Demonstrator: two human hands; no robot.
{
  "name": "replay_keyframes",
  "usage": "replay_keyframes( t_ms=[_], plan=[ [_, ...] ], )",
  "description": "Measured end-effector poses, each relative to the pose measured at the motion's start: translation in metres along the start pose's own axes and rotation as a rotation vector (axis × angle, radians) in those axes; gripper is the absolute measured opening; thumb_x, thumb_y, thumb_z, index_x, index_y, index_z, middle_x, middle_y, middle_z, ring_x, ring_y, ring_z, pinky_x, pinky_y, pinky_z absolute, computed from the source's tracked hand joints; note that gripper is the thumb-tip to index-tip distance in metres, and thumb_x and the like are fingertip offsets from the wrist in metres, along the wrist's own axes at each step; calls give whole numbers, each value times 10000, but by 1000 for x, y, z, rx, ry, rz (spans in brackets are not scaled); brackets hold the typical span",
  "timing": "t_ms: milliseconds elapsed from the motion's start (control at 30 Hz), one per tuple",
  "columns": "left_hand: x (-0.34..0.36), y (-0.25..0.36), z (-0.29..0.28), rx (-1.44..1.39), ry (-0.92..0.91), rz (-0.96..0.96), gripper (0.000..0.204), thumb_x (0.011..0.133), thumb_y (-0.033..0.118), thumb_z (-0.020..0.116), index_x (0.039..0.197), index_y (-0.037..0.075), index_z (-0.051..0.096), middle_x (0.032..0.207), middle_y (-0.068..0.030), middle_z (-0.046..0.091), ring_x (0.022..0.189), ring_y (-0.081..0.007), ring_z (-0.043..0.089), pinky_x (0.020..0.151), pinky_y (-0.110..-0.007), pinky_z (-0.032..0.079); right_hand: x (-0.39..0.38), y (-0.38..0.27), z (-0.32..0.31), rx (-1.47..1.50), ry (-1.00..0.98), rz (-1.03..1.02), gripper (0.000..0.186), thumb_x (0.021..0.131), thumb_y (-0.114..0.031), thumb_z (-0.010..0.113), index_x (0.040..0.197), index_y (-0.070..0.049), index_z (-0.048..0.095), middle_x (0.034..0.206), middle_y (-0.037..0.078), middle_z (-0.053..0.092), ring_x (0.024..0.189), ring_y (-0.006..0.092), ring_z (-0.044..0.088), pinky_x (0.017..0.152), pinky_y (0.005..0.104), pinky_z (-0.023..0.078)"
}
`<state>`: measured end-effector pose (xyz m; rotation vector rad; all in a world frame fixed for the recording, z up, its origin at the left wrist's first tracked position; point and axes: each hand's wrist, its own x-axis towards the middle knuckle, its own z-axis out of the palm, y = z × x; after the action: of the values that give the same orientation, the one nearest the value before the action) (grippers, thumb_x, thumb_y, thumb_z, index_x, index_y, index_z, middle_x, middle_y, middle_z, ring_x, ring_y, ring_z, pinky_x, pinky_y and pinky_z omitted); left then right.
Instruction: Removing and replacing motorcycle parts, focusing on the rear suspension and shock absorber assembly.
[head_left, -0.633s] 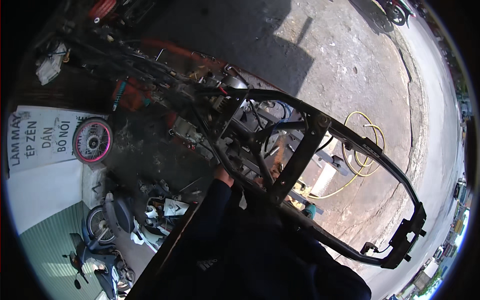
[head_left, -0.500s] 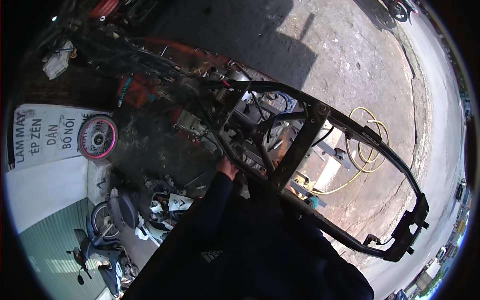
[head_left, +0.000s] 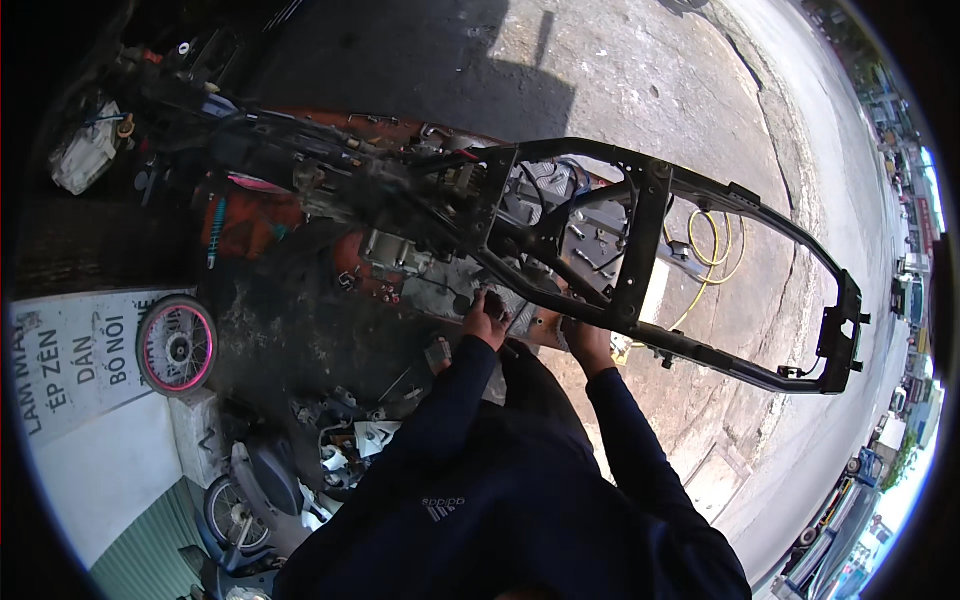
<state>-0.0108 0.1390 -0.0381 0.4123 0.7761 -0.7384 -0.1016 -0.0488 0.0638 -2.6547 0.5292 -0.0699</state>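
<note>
1. At the far left, a pale lettered board [head_left: 70, 365] is seen, with a pink-rimmed spoked wheel [head_left: 178, 345] leaned in front of it.
2. Just above and right of the wheel, a teal shock absorber [head_left: 216, 232] is seen against a worn orange-red surface [head_left: 262, 222]. Below, a dark scooter [head_left: 272, 478] is parked.
3. Nearer the middle, a grey metal engine casing [head_left: 396, 253] is set on its side of the long black motorcycle frame [head_left: 638, 260].
4. The left hand [head_left: 486, 320] is raised at the frame's near rail, fingers bent; whether anything is gripped cannot be told.
5. The right hand [head_left: 588, 345] is placed at the same rail, farther right. Its fingers are hidden by the tube, so its grip cannot be confirmed.
6. The frame is stretched from the middle toward the right, over a cluttered work surface. It is judged to be stiff, fairly heavy and awkwardly long, hardly fragile, perhaps slick where greasy. A hold would best be taken on the bare side rails, well apart, with bracket edges avoided.
7. Beyond it, a yellow hose [head_left: 717, 262] is coiled on sunlit concrete; at far right, the frame is closed by an end bracket [head_left: 840, 335].
</note>
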Motion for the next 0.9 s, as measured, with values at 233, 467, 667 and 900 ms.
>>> replay_keyframes(
  t_ms=[233, 467, 667, 900],
  plan=[
    [-40, 34, -12, 597, 32, -65, 289, 953, 370, 587, 1109, 127, 575, 861, -15, 645, 772, -141, 598, 677, -330, 461, -28, -42, -4, 82, 116, 42, 232, 782, -82, 673, 1009, -35, 663, 1008, 168, 664, 909, 338, 643, 771, 400, 510],
    [-120, 114, -66, 1092, -193, 223, 306, 900, 292, 671, 721, 45, 641, 712, -17, 621, 608, -86, 540, 619, -258, 461, -135, 19, 15, 486, -81, 585, 219, 899, -185, 624, 824, 17, 666, 642, 110, 649, 588, 163, 646, 546, 308, 513],
    [-108, 90, -43, 1363, -363, 190, 147, 864, 122, 694, 950, 28, 621, 717, -31, 624, 617, -93, 538, 591, -273, 494, -130, 12, 5, 1119, -432, 894, 265, 905, -123, 618, 1111, 41, 587, 972, 142, 679, 786, 214, 684, 662, 306, 561],
    [-87, 93, -61, 1528, -264, 86, 229, 807, -34, 660, 1015, 43, 601, 738, -34, 620, 593, -77, 562, 522, -275, 490, -97, 3, 21, 860, -212, 697, 238, 842, -123, 695, 985, 60, 642, 798, 122, 681, 646, 181, 668, 551, 301, 527]
  ],
)
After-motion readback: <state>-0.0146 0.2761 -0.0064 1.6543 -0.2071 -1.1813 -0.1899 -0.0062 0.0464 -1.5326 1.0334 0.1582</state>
